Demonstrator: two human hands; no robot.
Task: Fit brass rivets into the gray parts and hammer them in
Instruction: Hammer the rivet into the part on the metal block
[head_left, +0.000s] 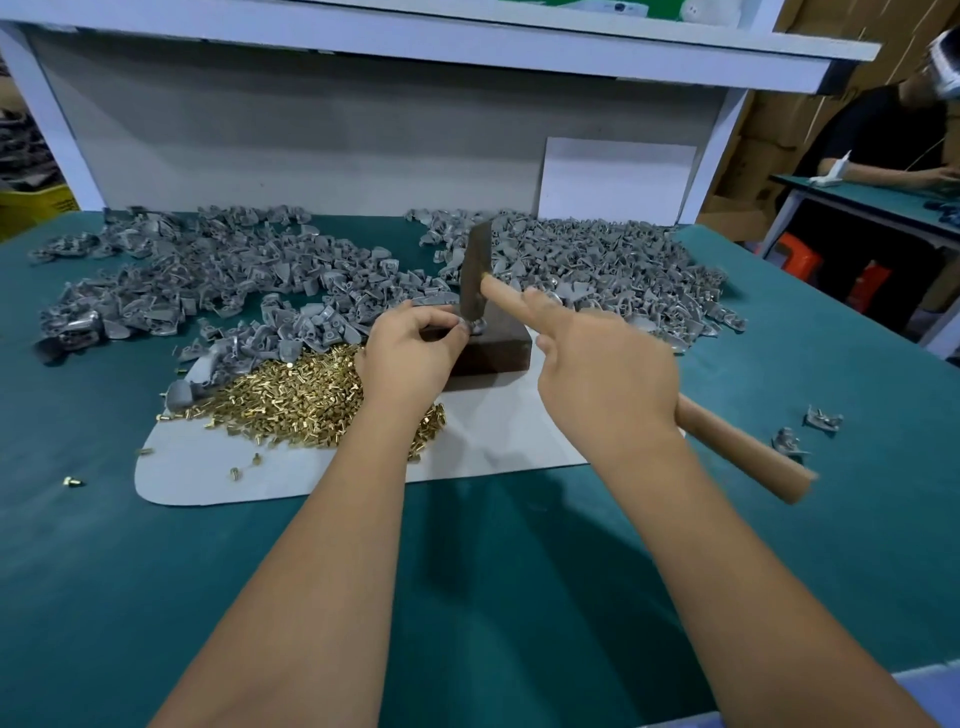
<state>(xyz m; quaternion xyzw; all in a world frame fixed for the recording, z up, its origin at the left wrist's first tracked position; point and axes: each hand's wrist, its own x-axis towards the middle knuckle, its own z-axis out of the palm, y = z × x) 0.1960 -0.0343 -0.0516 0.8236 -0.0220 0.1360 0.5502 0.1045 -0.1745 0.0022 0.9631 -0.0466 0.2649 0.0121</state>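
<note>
- Right now my left hand (410, 358) sits just left of centre frame, its fingers curled in a grip that pinches a small gray part (474, 326) against the top of a dark block (498, 348).
- My right hand (602, 374), right of centre, has its grip wrapped round the wooden handle of a hammer (475, 280), with the index finger stretched straight along the handle toward the head.
- I see the hammer's metal head standing almost upright, its lower face right at the held part; with the blur I cannot tell whether it touches.
- The handle's free end sticks out toward the lower right of the frame, behind my right wrist.
- The block stands on a pale mat (488, 441) spread over the green worktop (467, 597).
- A heap of brass rivets (301, 395) lies on the mat at centre left, partly under my left wrist, with a few strays scattered to the left on the mat and the worktop.
- Loose gray parts are piled in two heaps across the upper half: one at upper left (208, 280), one at upper right (613, 260).
- Two more gray pieces (823, 418) lie apart at the right edge of the worktop, near the handle's end.
- At the top right of the frame, another person (883, 140) in a dark top sits at a second bench.
</note>
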